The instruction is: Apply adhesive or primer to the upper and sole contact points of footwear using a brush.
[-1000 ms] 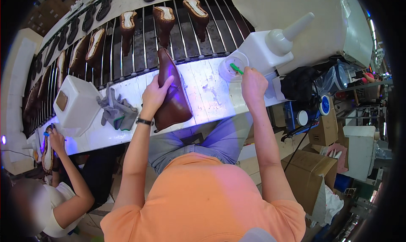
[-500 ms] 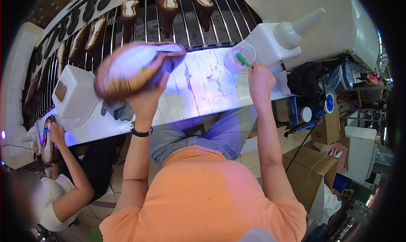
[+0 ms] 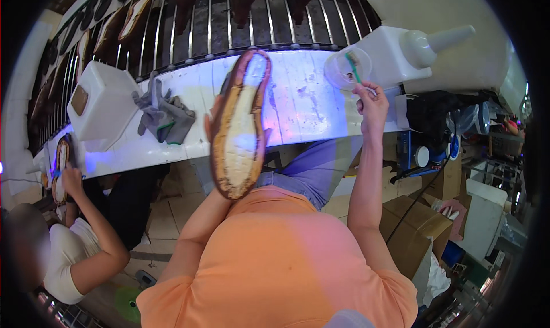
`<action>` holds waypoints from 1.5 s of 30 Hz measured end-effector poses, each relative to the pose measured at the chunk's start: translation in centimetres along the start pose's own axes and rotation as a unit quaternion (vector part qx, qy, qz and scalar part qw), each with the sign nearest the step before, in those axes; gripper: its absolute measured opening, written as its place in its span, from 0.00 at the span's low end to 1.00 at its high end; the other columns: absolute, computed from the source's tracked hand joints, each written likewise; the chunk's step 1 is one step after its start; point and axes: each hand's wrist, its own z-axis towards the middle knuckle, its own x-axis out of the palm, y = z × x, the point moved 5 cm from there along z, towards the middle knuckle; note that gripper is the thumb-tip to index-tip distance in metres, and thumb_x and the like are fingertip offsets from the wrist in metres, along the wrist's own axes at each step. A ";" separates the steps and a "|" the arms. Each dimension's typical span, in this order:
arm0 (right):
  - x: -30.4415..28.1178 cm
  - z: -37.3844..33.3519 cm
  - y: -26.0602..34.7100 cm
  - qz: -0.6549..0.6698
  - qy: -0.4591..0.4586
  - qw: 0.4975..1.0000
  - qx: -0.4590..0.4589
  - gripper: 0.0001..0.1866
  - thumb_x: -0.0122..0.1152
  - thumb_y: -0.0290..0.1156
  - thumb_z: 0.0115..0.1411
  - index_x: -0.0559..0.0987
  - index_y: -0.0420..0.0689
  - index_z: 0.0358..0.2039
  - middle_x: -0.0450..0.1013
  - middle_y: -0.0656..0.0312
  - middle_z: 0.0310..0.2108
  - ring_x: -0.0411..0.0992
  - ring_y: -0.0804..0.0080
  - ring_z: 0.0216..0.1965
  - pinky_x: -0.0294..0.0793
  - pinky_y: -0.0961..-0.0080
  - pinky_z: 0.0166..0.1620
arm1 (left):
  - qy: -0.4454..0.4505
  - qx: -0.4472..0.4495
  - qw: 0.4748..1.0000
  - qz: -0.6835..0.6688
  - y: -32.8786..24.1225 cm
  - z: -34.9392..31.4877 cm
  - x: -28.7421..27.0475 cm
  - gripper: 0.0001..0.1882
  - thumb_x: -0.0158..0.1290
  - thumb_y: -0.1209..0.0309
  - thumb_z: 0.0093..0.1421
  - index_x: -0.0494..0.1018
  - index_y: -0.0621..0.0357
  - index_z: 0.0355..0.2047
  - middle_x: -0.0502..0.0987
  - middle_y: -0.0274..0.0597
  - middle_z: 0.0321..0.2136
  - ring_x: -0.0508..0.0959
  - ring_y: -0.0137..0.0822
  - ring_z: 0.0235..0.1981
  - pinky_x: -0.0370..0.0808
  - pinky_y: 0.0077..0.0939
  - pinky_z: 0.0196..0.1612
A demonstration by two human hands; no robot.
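Note:
My left hand [image 3: 214, 119] grips a brown shoe upper [image 3: 240, 127] from beneath, sole side up, its toe end toward me. A pale insole fills the middle, and a rough tan margin runs around it. Only some of the fingers show at the shoe's sides. Off to the right, my right hand [image 3: 373, 103] pinches the handle of a green toothbrush [image 3: 356, 71]. The brush's bristle end is over or inside a clear plastic cup [image 3: 334, 79]; which one, I cannot tell. The cup stands on the white bench [image 3: 303, 122].
A white spouted bottle [image 3: 395, 56] lies behind the cup. Grey gloves [image 3: 166, 117] and a white container [image 3: 106, 101] occupy the bench's left. Beyond runs a metal rod conveyor [image 3: 209, 33] carrying more shoes. A co-worker's hand [image 3: 73, 180] works on another shoe at far left.
My left hand has turned the shoe upright in the view and brought it right and nearer to me. The toothbrush remains at the cup in my right hand. The gloves now show fully.

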 end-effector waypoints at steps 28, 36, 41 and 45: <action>10.1 -5.9 4.9 -0.111 0.192 0.973 -0.067 0.09 0.68 0.30 0.54 0.84 0.39 0.33 0.71 0.71 0.18 0.57 0.87 0.19 0.53 0.84 0.22 | 0.098 0.485 0.514 0.701 0.9 0.8 -5.7 0.30 0.59 0.70 0.56 0.57 0.44 0.56 0.63 0.54 0.60 0.61 0.57 0.63 0.26 0.69 0.63; 10.5 -1.6 5.5 -0.142 0.157 0.964 -0.162 0.08 0.69 0.30 0.54 0.84 0.40 0.32 0.72 0.73 0.18 0.55 0.90 0.18 0.52 0.84 0.21 | 0.120 0.478 0.522 0.696 0.8 0.5 -4.9 0.26 0.57 0.69 0.57 0.60 0.46 0.54 0.63 0.53 0.61 0.60 0.58 0.64 0.26 0.70 0.63; 9.3 -4.5 6.7 -0.118 0.305 0.938 -0.112 0.08 0.69 0.31 0.53 0.84 0.41 0.31 0.74 0.72 0.19 0.55 0.90 0.19 0.51 0.85 0.22 | 0.128 0.478 0.527 0.691 0.7 0.4 -4.9 0.26 0.57 0.70 0.57 0.60 0.47 0.54 0.63 0.54 0.61 0.61 0.58 0.63 0.25 0.70 0.62; 9.5 -3.8 6.3 -0.103 0.314 0.942 -0.066 0.07 0.68 0.30 0.54 0.84 0.40 0.31 0.73 0.71 0.19 0.56 0.90 0.18 0.50 0.85 0.21 | 0.137 0.472 0.535 0.687 0.7 0.3 -4.2 0.27 0.57 0.70 0.57 0.60 0.47 0.55 0.64 0.54 0.60 0.63 0.57 0.62 0.26 0.70 0.62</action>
